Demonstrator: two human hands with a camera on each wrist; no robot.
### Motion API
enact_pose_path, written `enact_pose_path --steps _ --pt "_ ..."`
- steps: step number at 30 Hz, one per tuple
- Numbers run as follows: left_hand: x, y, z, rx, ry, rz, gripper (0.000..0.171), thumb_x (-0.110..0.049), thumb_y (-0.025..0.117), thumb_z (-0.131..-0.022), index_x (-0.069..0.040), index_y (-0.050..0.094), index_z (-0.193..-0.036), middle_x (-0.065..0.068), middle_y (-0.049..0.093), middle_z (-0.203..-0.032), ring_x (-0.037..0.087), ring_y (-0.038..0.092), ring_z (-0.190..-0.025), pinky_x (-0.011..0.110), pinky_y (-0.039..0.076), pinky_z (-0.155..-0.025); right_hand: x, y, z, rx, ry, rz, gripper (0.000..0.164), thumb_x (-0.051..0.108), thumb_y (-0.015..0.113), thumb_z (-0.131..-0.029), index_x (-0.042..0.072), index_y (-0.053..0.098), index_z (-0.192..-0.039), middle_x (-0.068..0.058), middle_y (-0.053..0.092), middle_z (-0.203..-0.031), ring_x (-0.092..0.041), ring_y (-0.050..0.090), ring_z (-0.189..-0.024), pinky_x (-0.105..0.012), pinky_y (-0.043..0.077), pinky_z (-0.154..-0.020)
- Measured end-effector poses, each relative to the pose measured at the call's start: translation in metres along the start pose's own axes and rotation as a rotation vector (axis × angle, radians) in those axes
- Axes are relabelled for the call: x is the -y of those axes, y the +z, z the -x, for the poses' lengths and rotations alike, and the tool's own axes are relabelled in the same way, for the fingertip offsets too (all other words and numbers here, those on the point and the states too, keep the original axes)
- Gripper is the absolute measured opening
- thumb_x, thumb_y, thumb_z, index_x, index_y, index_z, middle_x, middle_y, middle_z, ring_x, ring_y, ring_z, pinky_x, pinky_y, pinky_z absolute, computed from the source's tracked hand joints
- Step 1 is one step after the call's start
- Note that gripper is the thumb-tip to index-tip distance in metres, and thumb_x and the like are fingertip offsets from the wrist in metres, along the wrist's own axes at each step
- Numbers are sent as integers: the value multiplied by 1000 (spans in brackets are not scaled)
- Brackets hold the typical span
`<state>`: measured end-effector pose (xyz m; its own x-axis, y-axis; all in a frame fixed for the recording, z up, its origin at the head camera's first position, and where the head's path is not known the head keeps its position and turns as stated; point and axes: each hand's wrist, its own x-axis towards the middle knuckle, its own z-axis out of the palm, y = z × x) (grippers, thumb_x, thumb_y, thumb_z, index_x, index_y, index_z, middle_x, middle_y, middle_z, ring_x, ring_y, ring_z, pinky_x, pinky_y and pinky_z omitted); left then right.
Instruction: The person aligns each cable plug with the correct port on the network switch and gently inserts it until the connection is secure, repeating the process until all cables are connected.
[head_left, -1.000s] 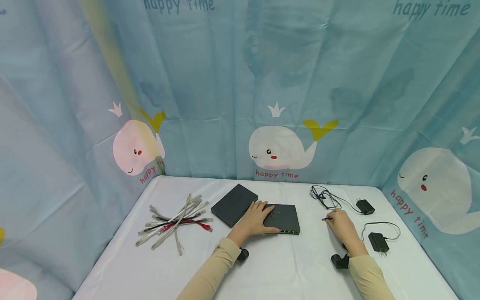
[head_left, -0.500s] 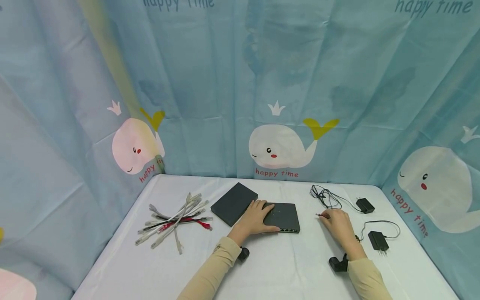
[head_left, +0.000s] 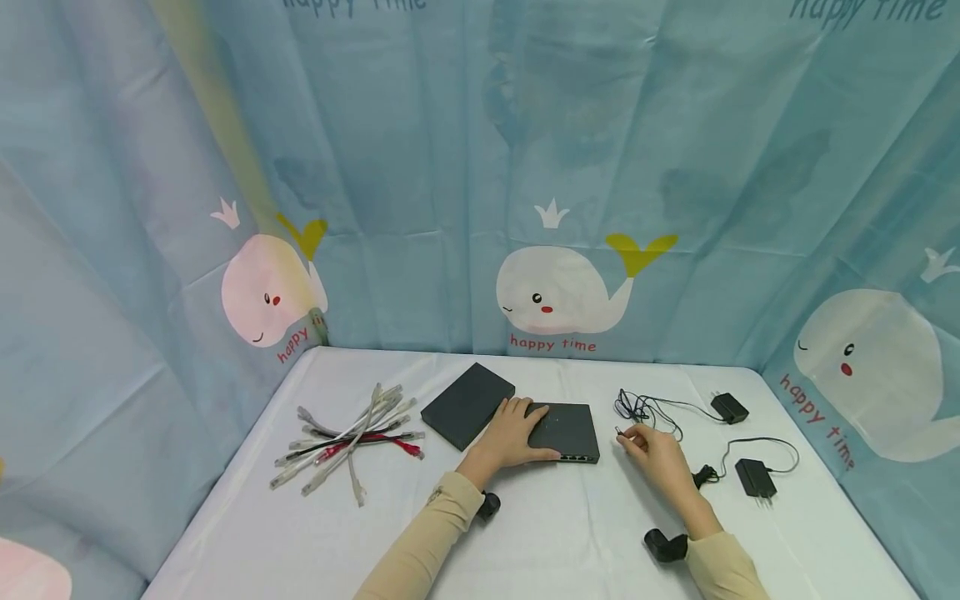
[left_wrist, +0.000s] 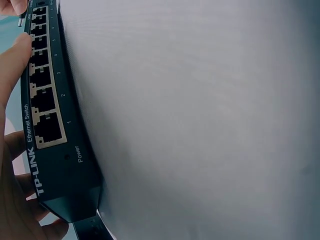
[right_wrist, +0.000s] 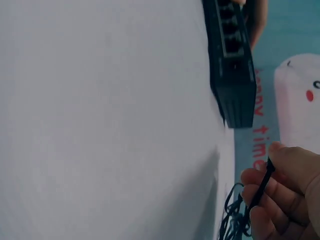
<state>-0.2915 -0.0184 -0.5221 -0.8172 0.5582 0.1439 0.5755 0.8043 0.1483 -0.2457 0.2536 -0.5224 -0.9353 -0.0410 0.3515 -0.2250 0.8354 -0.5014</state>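
My left hand (head_left: pixel 510 437) holds the left end of a black Ethernet switch (head_left: pixel 566 433). In the left wrist view its thumb lies along the edge above the ports (left_wrist: pixel 45 95), and its fingers bend at the end marked TP-LINK. To the right of that switch, my right hand (head_left: pixel 660 458) pinches a thin black power plug (right_wrist: pixel 271 165) between thumb and fingers. The plug's cord passes down the fingers toward a coiled black cord (head_left: pixel 637 407). Plug and switch are apart. A second black switch (head_left: pixel 468 404) lies at an angle behind my left hand.
Several grey, black and red network cables (head_left: pixel 352 442) lie piled at the left. At the right are a rear power adapter (head_left: pixel 729 408) and a front power adapter (head_left: pixel 756 477); a bundled cord (head_left: pixel 705 476) sits beside my right wrist. A patterned curtain (head_left: pixel 570 167) hangs behind.
My right hand has moved left toward the switch with the plug, and the coiled cord has shifted nearer to me. The left hand and the switch have stayed in place.
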Motion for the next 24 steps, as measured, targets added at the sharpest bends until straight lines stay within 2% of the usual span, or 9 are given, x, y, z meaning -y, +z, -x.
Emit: enact_pose_path --steps 8,24 --pt "-2 -1 0 12 -23 -18 89 -78 46 -75 -22 36 -143 12 37 -141 31 34 -132 50 21 -111 16 8 12 43 54 -68 18 17 74 -79 11 62 -68 6 59 -58 -4 51 -51 -20 42 -49" --pt "-4 1 0 3 -28 -22 89 -77 47 -75 -20 37 -143 13 37 -141 33 34 -132 51 22 -111 45 11 33 165 174 -75 20 23 73 -80 16 61 -66 8 55 -49 -7 44 -41 -21 33 -42"
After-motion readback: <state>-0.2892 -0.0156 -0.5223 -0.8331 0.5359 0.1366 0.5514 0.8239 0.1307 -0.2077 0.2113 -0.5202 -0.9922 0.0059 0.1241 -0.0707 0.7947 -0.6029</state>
